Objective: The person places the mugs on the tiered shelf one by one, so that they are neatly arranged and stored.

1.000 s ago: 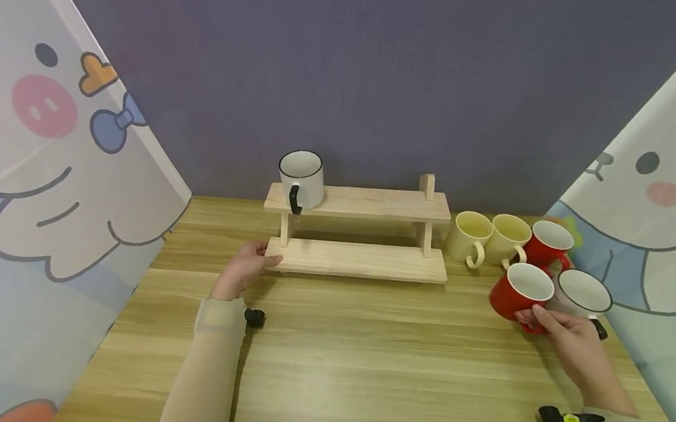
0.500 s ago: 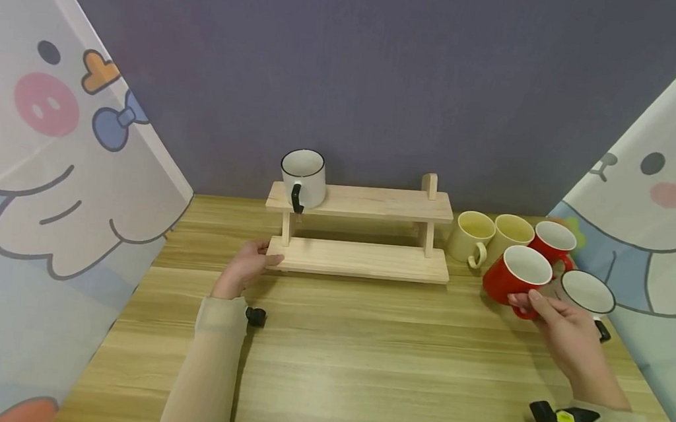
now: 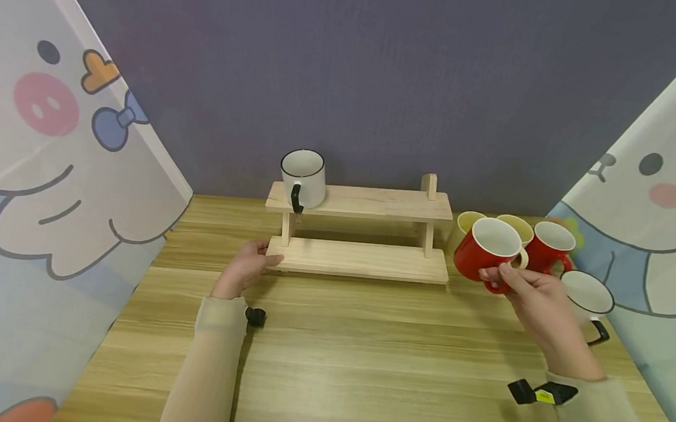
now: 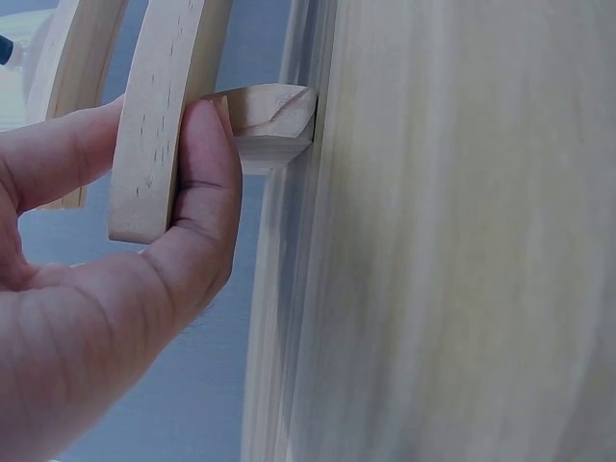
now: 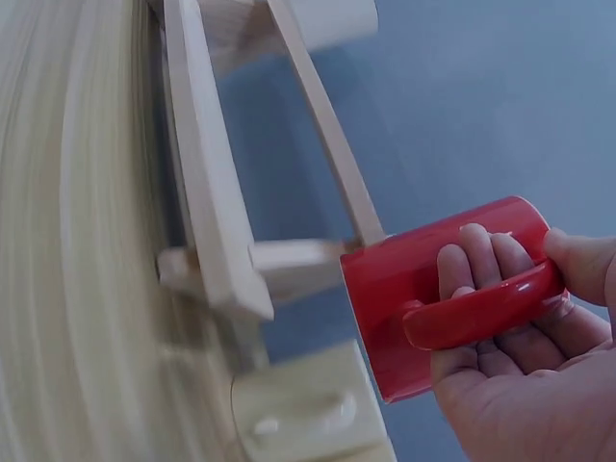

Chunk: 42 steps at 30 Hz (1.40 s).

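A red mug with a white inside is held aloft by my right hand, just right of the two-tier wooden rack. In the right wrist view, several fingers pass through the mug's handle and the thumb lies near its rim. My left hand pinches the left end of the rack's lower board. The left wrist view shows that board's end between thumb and fingers. On the rack's upper board, at the left, stands a white mug with a black rim and black handle.
Behind the held mug are two pale yellow mugs, partly covered by it. A second red mug and another white black-rimmed mug stand farther right. A dark wall rises behind the rack; cartoon-printed panels flank both sides.
My right hand has moved the red mug left and upward, away from the white mug and in front of the yellow ones. The left hand stays on the rack.
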{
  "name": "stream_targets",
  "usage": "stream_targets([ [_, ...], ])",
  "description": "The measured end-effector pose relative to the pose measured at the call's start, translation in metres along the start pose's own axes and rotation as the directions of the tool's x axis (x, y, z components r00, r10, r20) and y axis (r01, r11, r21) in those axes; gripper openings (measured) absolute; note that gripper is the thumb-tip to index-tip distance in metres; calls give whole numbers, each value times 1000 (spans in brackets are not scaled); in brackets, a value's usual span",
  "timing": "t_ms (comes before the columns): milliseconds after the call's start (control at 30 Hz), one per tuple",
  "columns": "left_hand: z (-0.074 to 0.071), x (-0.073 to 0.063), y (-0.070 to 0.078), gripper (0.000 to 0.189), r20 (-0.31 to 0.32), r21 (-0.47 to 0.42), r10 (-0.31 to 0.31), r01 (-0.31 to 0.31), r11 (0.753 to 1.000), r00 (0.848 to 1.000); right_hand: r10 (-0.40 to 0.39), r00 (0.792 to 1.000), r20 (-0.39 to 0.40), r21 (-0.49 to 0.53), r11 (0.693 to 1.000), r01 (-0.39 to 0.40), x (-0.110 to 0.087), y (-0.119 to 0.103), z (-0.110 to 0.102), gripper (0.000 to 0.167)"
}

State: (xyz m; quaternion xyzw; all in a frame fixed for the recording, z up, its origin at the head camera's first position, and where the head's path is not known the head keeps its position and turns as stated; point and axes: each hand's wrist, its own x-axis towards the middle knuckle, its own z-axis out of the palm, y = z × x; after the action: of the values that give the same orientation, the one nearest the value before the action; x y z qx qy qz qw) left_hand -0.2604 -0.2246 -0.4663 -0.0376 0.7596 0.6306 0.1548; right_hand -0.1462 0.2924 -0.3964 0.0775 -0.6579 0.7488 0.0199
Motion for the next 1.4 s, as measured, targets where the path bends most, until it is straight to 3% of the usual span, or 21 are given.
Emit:
stream_targets([
  [700, -1, -2, -1, 63, 2, 3, -9, 9, 1000, 1000, 17, 999, 46, -33, 999, -16, 48, -2, 73, 29],
  [1400, -3, 3, -3, 63, -4, 22, 1, -1, 1000, 1000, 17, 1000, -15, -19, 1000, -18, 100, -10, 167, 31],
])
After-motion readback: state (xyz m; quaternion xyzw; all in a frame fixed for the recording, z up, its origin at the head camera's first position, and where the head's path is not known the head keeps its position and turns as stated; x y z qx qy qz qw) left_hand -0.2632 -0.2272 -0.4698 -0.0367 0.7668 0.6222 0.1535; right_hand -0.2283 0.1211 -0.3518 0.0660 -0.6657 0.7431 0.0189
